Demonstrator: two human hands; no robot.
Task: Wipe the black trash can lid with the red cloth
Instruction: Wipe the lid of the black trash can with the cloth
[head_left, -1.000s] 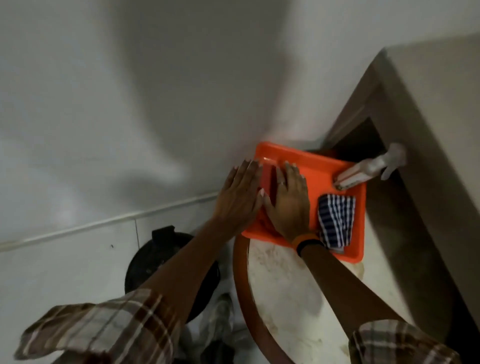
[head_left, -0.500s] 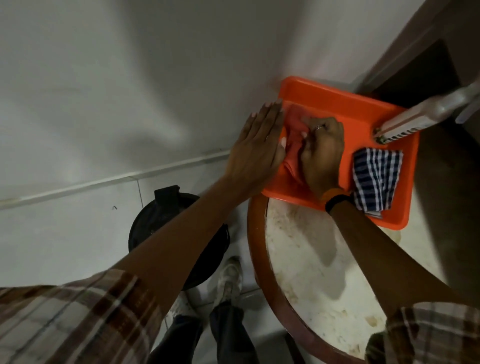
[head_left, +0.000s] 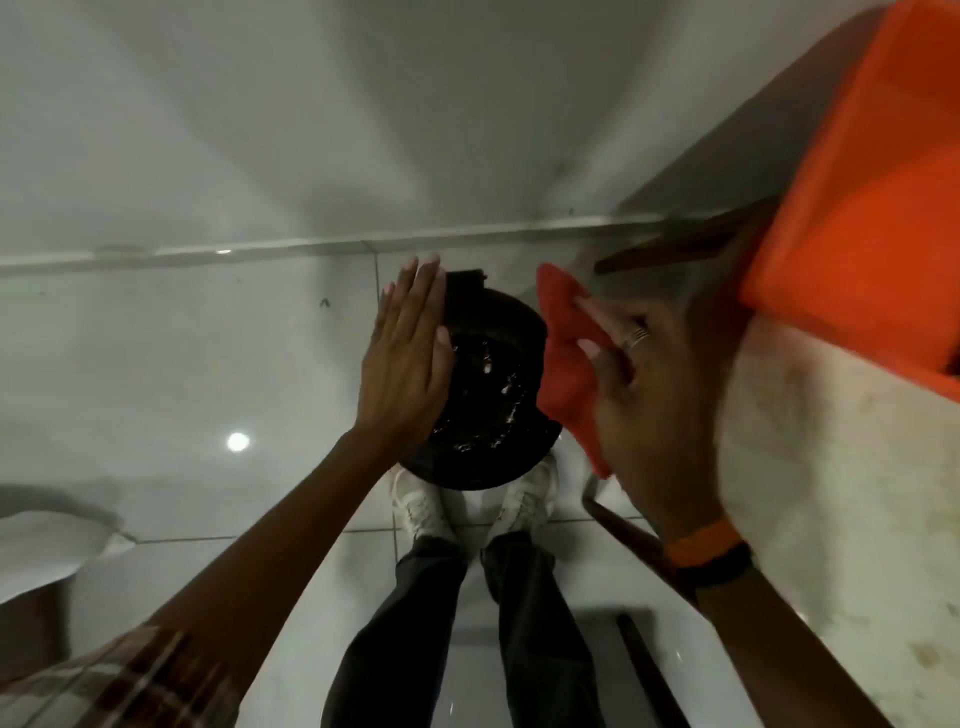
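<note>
Two hands now hang over the floor instead of the orange tray (head_left: 852, 218). Right hand (head_left: 660, 384), nearest, is pinched around the red cloth (head_left: 563, 358), lifted from that tray. Left hand (head_left: 408, 358), flat and empty, apparently hovers above the black trash can lid (head_left: 488, 395) below; wiping can begin.

two hands (head_left: 410, 358), one red cloth (head_left: 563, 358), one black lid (head_left: 493, 389), one orange tray (head_left: 857, 218), seemingly two shoes (head_left: 421, 506).

Dim, motion-blurred wide-angle view; lamp glare on glossy floor (head_left: 237, 441)
</note>
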